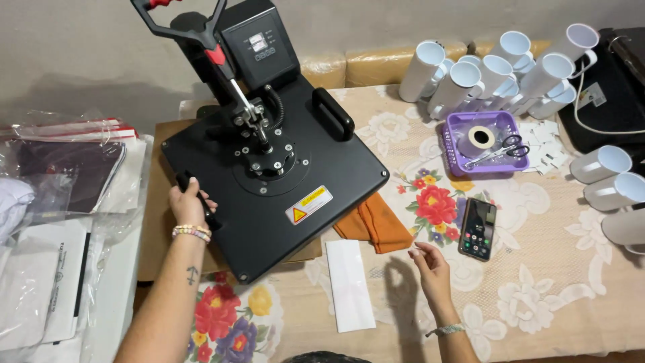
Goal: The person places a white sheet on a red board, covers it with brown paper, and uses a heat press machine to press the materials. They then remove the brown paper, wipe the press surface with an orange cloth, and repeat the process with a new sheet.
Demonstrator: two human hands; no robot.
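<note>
A black heat press [282, 181] with a square top plate stands on the table, its lever arm raised at the back. My left hand [189, 204] grips the black handle on the plate's left edge. An orange cloth [373, 223] sticks out from under the plate's right corner. My right hand [428, 263] hovers over the table with fingers loosely apart, holding nothing, just right of a white paper strip [350, 284] and below the orange cloth.
A smartphone [477, 228] lies on the floral tablecloth [537, 296]. A purple basket [485, 144] holds tape and scissors. Several white mugs [497, 70] stand at the back and right edge. Plastic-bagged garments [60, 181] are stacked on the left.
</note>
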